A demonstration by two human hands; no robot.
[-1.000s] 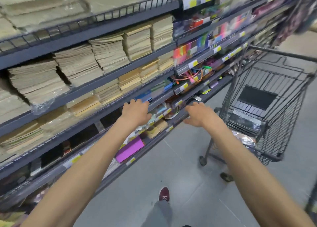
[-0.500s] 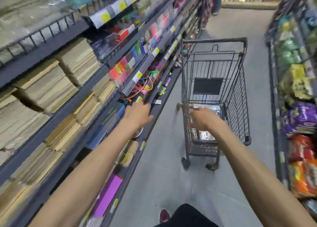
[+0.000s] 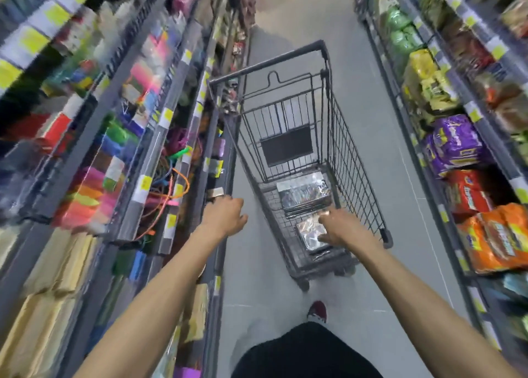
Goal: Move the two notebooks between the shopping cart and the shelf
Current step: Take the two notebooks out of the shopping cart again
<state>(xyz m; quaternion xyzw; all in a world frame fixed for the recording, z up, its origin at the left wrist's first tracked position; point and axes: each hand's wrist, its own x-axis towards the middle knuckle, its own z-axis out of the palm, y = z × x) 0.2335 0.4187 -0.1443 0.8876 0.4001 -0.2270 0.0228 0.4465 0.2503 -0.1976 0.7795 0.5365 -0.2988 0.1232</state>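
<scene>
A dark wire shopping cart point(image 3: 354, 160) stands in the aisle ahead of me. Two shiny plastic-wrapped notebooks lie flat in its basket: the far notebook point(image 3: 304, 190) and the near notebook point(image 3: 310, 233). My right hand point(image 3: 340, 227) reaches down into the cart, its fingers spread over the near notebook's right edge; a firm grip does not show. My left hand point(image 3: 225, 216) hovers with loosely curled fingers beside the front edge of the stationery shelf point(image 3: 200, 160) on the left, holding nothing.
The left shelf carries colourful stationery, price tags and stacks of brown paper goods point(image 3: 45, 286). A second shelf point(image 3: 468, 154) with snack packets lines the right side. Grey floor point(image 3: 380, 63) runs between them. My red shoe point(image 3: 317, 310) is just behind the cart.
My view has swung from the left shelf to the cart. My right hand has moved from the shelf edge down into the cart onto the near notebook. My left hand stays by the shelf.
</scene>
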